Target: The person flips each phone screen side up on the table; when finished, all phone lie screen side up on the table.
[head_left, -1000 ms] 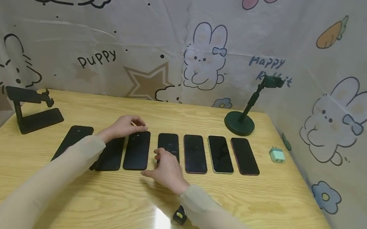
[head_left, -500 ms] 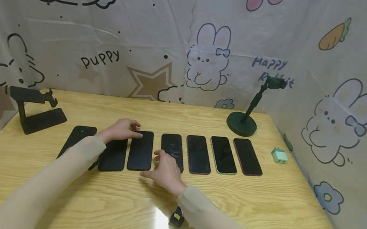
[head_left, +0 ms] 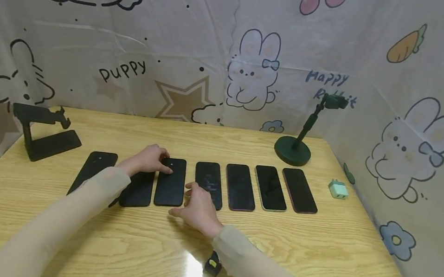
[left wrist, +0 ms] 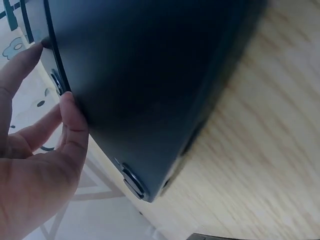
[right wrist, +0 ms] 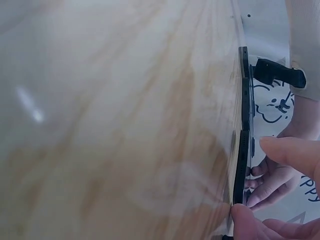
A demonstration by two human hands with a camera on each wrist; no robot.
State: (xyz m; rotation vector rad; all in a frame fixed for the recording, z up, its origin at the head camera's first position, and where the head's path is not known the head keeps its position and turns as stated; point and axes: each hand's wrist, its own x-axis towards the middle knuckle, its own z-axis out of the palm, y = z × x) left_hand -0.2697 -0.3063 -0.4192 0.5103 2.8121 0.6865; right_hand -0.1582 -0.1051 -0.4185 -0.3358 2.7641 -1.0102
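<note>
Face down in the row's left part lie a black phone (head_left: 97, 165), a second black phone (head_left: 138, 191) and a third black phone (head_left: 170, 188). My left hand (head_left: 146, 159) is at the third phone's upper-left corner, its thumb on the phone's back and its fingers by the top edge. In the left wrist view the second phone (left wrist: 145, 90) fills the middle, beside the fingertips (left wrist: 70, 102). My right hand (head_left: 201, 208) spreads thumb and index finger around the third phone's lower right corner, partly covering a fourth phone (head_left: 209, 179). Neither hand grips a phone.
Further right lie a dark phone (head_left: 240, 187), a light-edged phone (head_left: 271, 188) and a red-edged phone (head_left: 300, 191). A green charger (head_left: 339, 189) sits near the right edge. Behind stand a dark green stand (head_left: 293, 150) and a black stand (head_left: 54, 144).
My left thumb has moved from the third phone's top edge down onto its back. The right hand stays nearly in place. The whole head view has shifted slightly.
</note>
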